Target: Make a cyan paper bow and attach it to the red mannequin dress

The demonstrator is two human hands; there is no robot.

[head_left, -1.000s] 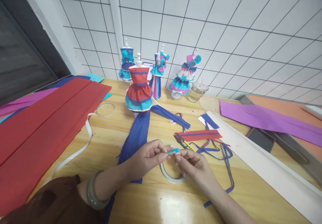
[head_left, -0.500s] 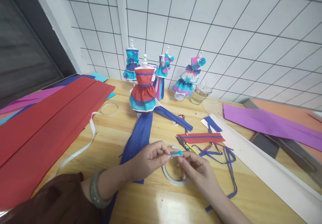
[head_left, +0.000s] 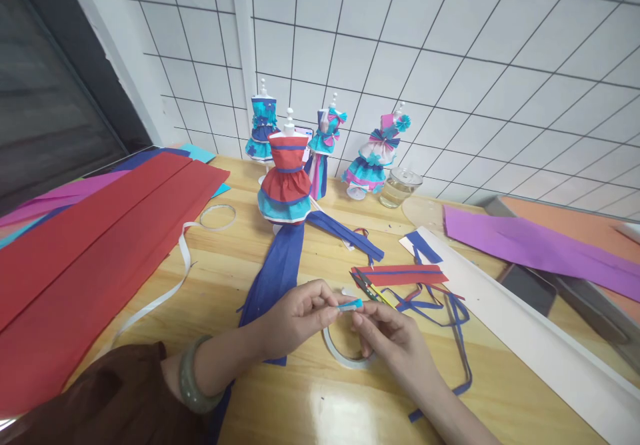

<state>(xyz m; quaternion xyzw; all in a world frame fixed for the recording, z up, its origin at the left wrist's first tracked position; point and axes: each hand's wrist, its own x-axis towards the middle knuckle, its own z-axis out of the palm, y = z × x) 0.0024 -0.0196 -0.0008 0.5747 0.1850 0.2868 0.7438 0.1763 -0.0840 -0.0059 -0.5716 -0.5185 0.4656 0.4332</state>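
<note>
Crosswise, a small blue strip [head_left: 351, 305] sits above the upper part of the tape ring [head_left: 345, 359], its long axis running left to right and rising slightly toward its bright right end. The left hand [head_left: 303, 315] pinches its left end between thumb and fingers. The right hand [head_left: 393, 331] has bent fingertips at the other end; whether they grip it, I cannot tell. Scissors [head_left: 369, 286] lie just beyond on the worktop [head_left: 280, 405].
</note>
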